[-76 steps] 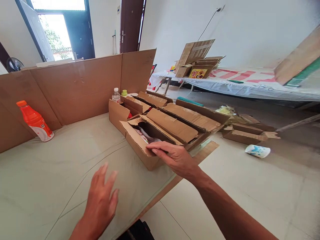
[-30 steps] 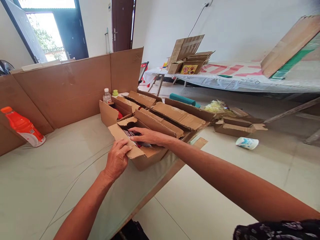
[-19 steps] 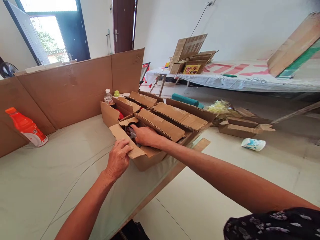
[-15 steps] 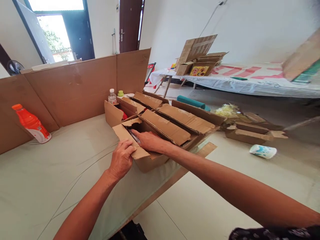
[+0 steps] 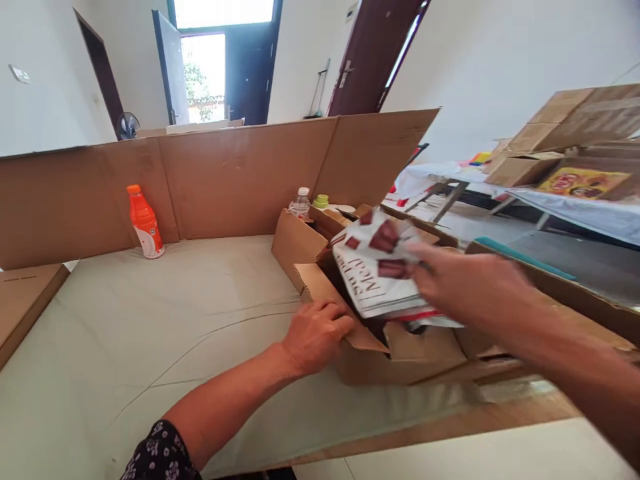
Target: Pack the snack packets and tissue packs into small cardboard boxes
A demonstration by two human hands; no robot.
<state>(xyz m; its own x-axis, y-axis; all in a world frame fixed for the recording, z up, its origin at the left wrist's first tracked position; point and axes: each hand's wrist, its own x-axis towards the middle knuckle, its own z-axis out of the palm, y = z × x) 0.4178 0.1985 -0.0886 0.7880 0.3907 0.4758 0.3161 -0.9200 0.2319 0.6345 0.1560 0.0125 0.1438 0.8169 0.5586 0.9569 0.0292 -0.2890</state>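
My right hand is closed on a white snack bag with brown pictures and the letters "Meal". The bag is blurred and sits tilted at the mouth of a cardboard box; its lower edge hides part of the opening. My left hand grips the box's near-left flap, fingers bent over its edge. Behind the bag, a clear bottle with a white cap and a green cap show at the far end of the boxes.
An orange bottle stands on the cloth-covered table before an upright cardboard panel. A flat cardboard box lies at the left edge. To the right, another table holds boxes and a yellow packet.
My right hand has come up out of the box with the white bag in its grip. My left hand stays on the flap. The view has turned left.
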